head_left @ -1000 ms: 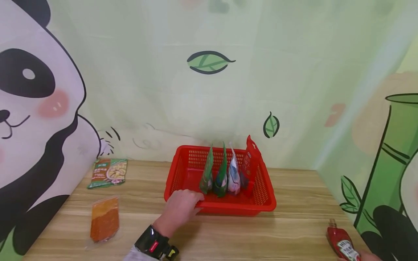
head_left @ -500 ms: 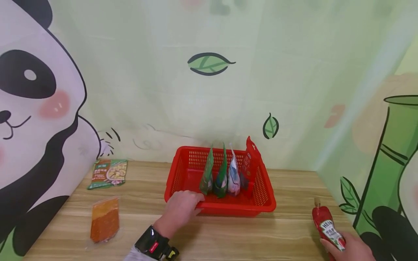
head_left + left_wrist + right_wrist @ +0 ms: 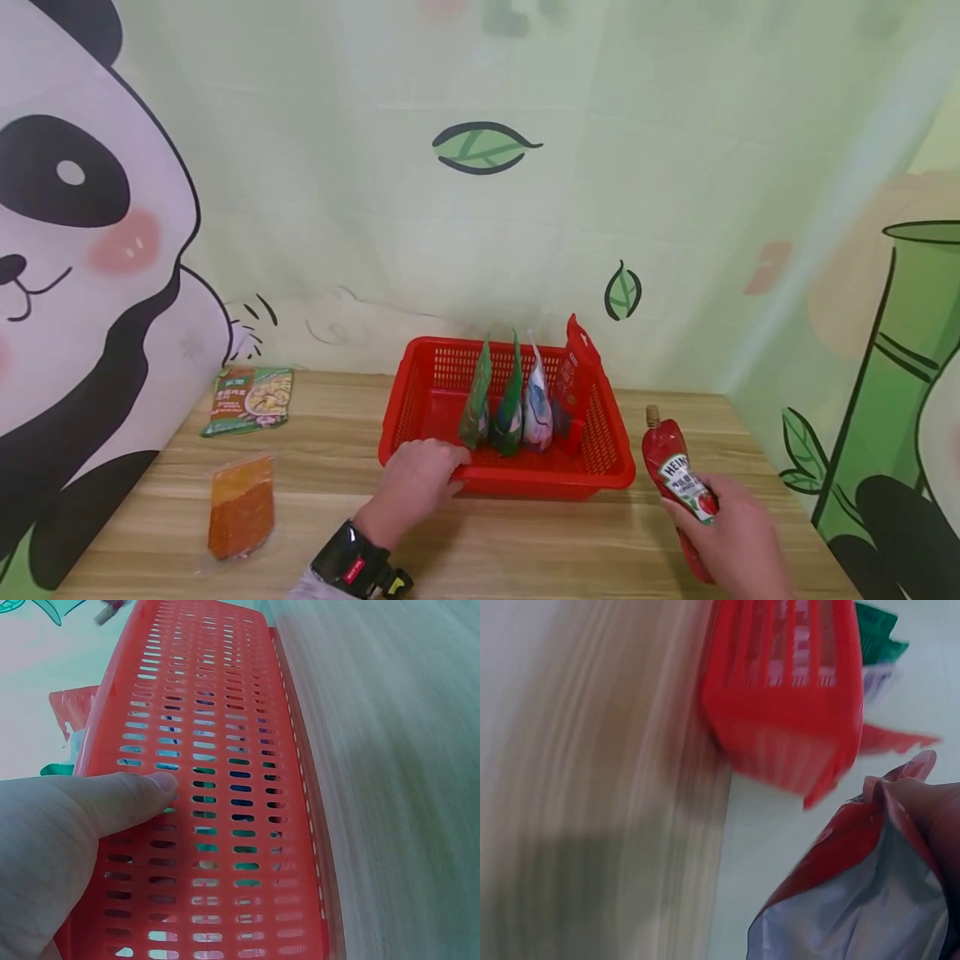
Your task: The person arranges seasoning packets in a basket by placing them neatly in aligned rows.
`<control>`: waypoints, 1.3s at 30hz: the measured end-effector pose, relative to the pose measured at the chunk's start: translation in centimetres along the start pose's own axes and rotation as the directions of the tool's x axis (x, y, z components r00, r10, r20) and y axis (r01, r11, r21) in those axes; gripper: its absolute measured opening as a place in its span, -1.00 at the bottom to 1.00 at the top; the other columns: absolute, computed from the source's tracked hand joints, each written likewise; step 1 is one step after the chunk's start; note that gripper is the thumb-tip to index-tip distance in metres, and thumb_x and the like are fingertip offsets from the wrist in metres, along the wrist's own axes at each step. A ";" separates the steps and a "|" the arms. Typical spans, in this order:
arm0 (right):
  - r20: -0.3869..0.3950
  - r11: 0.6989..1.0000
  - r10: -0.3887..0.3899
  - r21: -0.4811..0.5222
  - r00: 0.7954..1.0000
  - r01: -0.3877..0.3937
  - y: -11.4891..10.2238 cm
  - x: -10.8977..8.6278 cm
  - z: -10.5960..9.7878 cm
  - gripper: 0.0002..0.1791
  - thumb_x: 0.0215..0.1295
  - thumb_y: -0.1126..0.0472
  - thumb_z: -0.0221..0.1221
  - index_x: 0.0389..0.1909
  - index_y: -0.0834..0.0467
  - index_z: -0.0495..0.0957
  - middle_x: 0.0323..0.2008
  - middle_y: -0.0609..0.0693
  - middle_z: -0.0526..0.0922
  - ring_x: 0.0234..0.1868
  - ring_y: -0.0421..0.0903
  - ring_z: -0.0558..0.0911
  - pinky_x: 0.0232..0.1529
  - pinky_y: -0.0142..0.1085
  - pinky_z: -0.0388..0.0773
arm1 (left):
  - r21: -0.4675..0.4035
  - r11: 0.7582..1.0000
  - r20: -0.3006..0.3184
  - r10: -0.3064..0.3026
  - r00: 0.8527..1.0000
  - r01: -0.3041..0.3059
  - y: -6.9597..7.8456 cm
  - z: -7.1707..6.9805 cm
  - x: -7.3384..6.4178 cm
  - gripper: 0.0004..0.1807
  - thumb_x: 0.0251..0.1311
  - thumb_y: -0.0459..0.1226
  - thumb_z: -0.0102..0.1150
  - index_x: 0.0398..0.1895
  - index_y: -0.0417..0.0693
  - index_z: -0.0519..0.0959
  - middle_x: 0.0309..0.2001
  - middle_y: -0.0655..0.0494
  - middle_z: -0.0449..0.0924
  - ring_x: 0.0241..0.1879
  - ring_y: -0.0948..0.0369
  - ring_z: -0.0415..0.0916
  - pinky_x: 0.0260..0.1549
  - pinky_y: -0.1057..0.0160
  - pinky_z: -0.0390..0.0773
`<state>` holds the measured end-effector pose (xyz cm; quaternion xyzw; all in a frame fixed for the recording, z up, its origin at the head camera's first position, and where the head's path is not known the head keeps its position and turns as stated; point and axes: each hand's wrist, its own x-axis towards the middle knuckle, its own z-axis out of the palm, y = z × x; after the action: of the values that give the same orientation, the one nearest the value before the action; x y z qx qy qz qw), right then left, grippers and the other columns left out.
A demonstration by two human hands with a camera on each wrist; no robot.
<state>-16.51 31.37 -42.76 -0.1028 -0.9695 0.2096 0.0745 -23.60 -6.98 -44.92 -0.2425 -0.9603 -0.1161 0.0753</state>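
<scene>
My left hand (image 3: 422,477) grips the near rim of a red plastic basket (image 3: 525,482); in the left wrist view its thumb (image 3: 139,801) lies against the slotted outer wall. Inside the basket several packets stand on edge: two green packets (image 3: 476,408), a white packet (image 3: 537,408) and a red packet (image 3: 576,375) at the right. My right hand (image 3: 731,533) holds a red ketchup pouch (image 3: 666,450) with a Heinz label, spout pointing up and away, just right of the basket. In the right wrist view the pouch (image 3: 847,877) shows its silvery base.
On the wooden table (image 3: 337,533), a green seasoning packet (image 3: 249,402) lies at the back left. Nearer me is a clear bag of orange-red sauce (image 3: 242,507). A printed cloth backdrop (image 3: 337,208) rises behind the table and along its sides.
My right hand has come in from the lower right, carrying the ketchup pouch leftward and away from me toward the basket. The left hand and basket stay put.
</scene>
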 end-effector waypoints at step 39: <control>-0.116 0.888 -0.290 0.338 0.950 0.313 -14.1 -0.9 4.4 -0.41 0.05 -0.01 0.56 0.01 0.05 0.49 -0.06 -0.04 0.64 -0.06 -0.10 0.59 -0.12 -0.19 0.74 | -0.004 0.997 -0.106 0.082 0.991 -0.083 -0.2 -0.1 -0.7 -0.72 0.02 -0.13 0.60 -0.22 0.04 0.74 -0.37 0.18 0.76 -0.48 0.33 0.55 -0.26 0.26 0.72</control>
<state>-18.87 16.89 -40.81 0.0575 -0.9176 0.3622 0.1533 -23.10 -7.46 -44.95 -0.2759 -0.9435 -0.1297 0.1296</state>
